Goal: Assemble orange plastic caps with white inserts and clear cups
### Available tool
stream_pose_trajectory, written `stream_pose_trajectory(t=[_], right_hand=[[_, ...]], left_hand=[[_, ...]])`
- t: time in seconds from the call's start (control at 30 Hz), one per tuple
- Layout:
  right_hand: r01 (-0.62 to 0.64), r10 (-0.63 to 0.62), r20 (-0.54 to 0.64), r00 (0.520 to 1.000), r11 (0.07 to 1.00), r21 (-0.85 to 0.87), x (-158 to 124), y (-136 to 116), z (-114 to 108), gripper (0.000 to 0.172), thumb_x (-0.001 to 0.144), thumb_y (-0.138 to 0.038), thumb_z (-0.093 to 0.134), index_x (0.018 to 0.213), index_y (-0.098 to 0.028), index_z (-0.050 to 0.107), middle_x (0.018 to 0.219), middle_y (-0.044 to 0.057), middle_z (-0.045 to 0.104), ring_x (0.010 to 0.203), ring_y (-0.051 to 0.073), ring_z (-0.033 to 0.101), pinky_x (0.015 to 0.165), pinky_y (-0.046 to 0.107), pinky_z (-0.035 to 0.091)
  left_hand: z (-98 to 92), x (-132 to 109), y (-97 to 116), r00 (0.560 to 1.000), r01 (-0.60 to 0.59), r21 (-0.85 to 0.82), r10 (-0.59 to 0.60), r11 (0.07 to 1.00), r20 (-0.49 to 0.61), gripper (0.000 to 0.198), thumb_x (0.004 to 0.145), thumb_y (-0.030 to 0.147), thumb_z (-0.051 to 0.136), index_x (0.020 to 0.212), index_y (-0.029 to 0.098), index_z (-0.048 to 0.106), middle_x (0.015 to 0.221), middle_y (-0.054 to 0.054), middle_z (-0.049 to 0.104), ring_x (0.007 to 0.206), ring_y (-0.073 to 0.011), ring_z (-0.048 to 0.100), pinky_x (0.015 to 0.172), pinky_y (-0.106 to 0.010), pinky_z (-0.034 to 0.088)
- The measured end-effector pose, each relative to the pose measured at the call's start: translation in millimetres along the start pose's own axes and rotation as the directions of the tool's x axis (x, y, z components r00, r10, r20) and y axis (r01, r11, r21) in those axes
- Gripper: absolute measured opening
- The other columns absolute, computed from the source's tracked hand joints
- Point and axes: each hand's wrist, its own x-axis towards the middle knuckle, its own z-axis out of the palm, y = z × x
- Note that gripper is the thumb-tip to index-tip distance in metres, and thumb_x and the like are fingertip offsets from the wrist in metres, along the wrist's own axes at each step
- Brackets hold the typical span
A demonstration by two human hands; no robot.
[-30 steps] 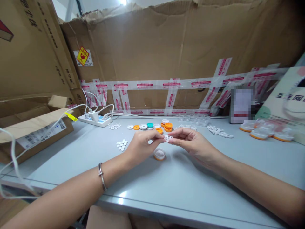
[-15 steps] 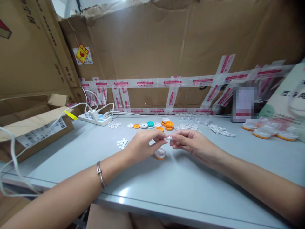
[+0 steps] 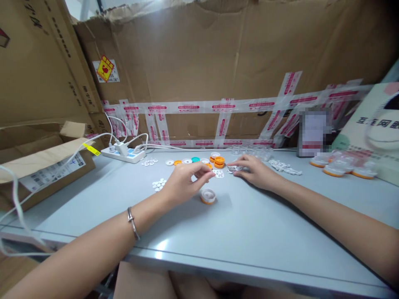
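My left hand (image 3: 190,178) pinches a small flat white plastic piece with holes (image 3: 219,173) by its left edge, held above the table. My right hand (image 3: 257,172) reaches over a pile of similar white plastic pieces (image 3: 234,168); its thumb and fingers are apart around the pile, with the fingertips at or near it. Below the left hand stands a small round clear cup with an orange base (image 3: 208,196). Behind the hands sit orange round parts (image 3: 219,162), partly stacked, and a green ring (image 3: 195,160).
White discs (image 3: 159,184) lie left of my left hand. A power strip (image 3: 123,153) with cables and an open carton (image 3: 46,166) are at the left. Farther right are more white pieces (image 3: 284,167), clear orange-based cups (image 3: 335,168) and a phone (image 3: 313,133). Cardboard (image 3: 187,62) walls the back.
The hands have parted. My right hand has let go and moved right and back to the pile, while my left hand keeps the white piece. The view has shifted slightly.
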Motion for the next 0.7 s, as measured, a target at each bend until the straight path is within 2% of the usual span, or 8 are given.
stream_pose_trajectory(t=[0.13,0.23,0.3,0.4,0.47,0.57,0.63,0.7], right_hand=[[0.017,-0.017,-0.001,1.0,1.0,-0.021,-1,-4,8,0.018,0.076,-0.03,0.055,0.075,-0.021,0.071,0.084,0.009,0.059,0.084,0.024,0.054,0.081,0.042,0.042],[-0.01,0.011,-0.01,1.0,0.999,0.052,-3,-15,6,0.019,0.077,-0.034,0.054,0.075,-0.02,0.067,0.088,0.008,0.062,0.086,0.023,0.057,0.082,0.039,0.042],[-0.1,0.096,0.032,0.995,0.975,0.198,-6,-28,2,0.022,0.078,-0.039,0.053,0.079,-0.019,0.065,0.088,0.007,0.064,0.081,0.021,0.059,0.078,0.038,0.044],[-0.234,0.176,0.163,0.971,0.846,0.478,-11,-55,-7,0.027,0.076,-0.043,0.057,0.089,-0.019,0.06,0.075,0.003,0.064,0.068,0.017,0.061,0.068,0.034,0.047],[-0.273,0.174,0.221,0.96,0.763,0.585,-15,-75,-13,0.03,0.074,-0.043,0.06,0.093,-0.019,0.059,0.064,-0.001,0.061,0.061,0.014,0.06,0.064,0.031,0.047],[-0.356,0.15,0.344,0.927,0.638,0.683,-22,-100,-18,0.03,0.07,-0.04,0.066,0.09,-0.019,0.06,0.067,-0.001,0.063,0.063,0.013,0.061,0.065,0.03,0.048],[-0.389,0.113,0.408,0.906,0.601,0.698,-27,-111,-16,0.032,0.066,-0.035,0.071,0.091,-0.019,0.061,0.073,0.0,0.066,0.069,0.014,0.063,0.068,0.03,0.049],[-0.379,0.071,0.429,0.901,0.613,0.693,-33,-117,-13,0.03,0.064,-0.034,0.073,0.089,-0.019,0.063,0.082,0.002,0.069,0.077,0.016,0.064,0.072,0.031,0.049]], left_hand=[[0.5,1,1,1.0,-0.004,-0.004,0.004,1.0,-0.005,0.011,0.083,0.019,0.055,0.077,0.014,0.063,0.069,-0.002,0.067,0.059,-0.0085,0.059,0.058,-0.019,0.047],[-4.1,3,6,1.0,-0.022,0.016,0.022,1.0,-0.007,0.012,0.083,0.019,0.054,0.077,0.014,0.063,0.069,-0.002,0.067,0.06,-0.0087,0.059,0.059,-0.019,0.047],[-11.1,2,15,1.0,-0.024,0.05,0.023,0.998,0.021,0.011,0.082,0.019,0.055,0.076,0.014,0.062,0.069,-0.001,0.067,0.06,-0.009,0.059,0.058,-0.019,0.046],[-22.2,-9,35,0.999,-0.001,0.095,-0.004,0.995,0.05,0.009,0.082,0.018,0.057,0.075,0.015,0.062,0.068,0.0,0.067,0.06,-0.0082,0.059,0.057,-0.017,0.045],[-24.3,-26,47,0.999,0.034,0.113,-0.036,0.993,0.019,0.008,0.082,0.017,0.056,0.077,0.016,0.062,0.068,0.002,0.067,0.059,-0.0072,0.059,0.057,-0.016,0.044],[-14.7,-58,59,0.989,0.123,0.166,-0.106,0.978,-0.103,0.006,0.082,0.015,0.057,0.079,0.018,0.061,0.073,0.002,0.068,0.065,-0.0088,0.061,0.061,-0.018,0.045],[-2.7,-77,64,0.968,0.187,0.162,-0.154,0.969,-0.196,0.007,0.082,0.014,0.056,0.08,0.018,0.061,0.074,0.001,0.068,0.066,-0.01,0.062,0.062,-0.02,0.045],[8.9,-89,68,0.943,0.23,0.17,-0.176,0.958,-0.281,0.008,0.082,0.013,0.056,0.082,0.018,0.061,0.076,0.0,0.069,0.067,-0.0114,0.062,0.063,-0.023,0.045]])
